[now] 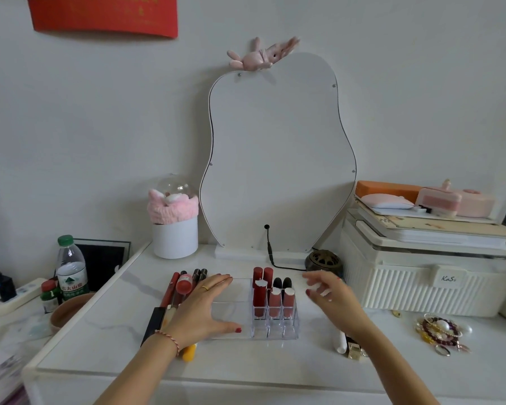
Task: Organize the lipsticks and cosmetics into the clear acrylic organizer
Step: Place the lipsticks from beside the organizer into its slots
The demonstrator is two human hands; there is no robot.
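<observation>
A clear acrylic organizer (275, 331) stands mid-table. Several red and black lipsticks (274, 299) stand upright in its right-hand grid. Its open left tray is mostly covered by my left hand (205, 308), which lies flat with fingers spread against the organizer's left side. My right hand (330, 293) hovers just right of the organizer, fingers apart, blurred, holding nothing I can see. Loose red and dark cosmetic tubes (184, 285) lie left of the organizer, partly under my left hand. A white tube (340, 343) and a gold-capped lipstick (353, 349) lie under my right forearm.
A curvy mirror (278, 159) stands behind the organizer, its black cable (270, 252) trailing onto the table. A white ribbed storage box (427, 276) sits right, bead bracelets (439, 331) in front of it. A water bottle (70, 267), small jars and a brown bowl (67, 311) stand left.
</observation>
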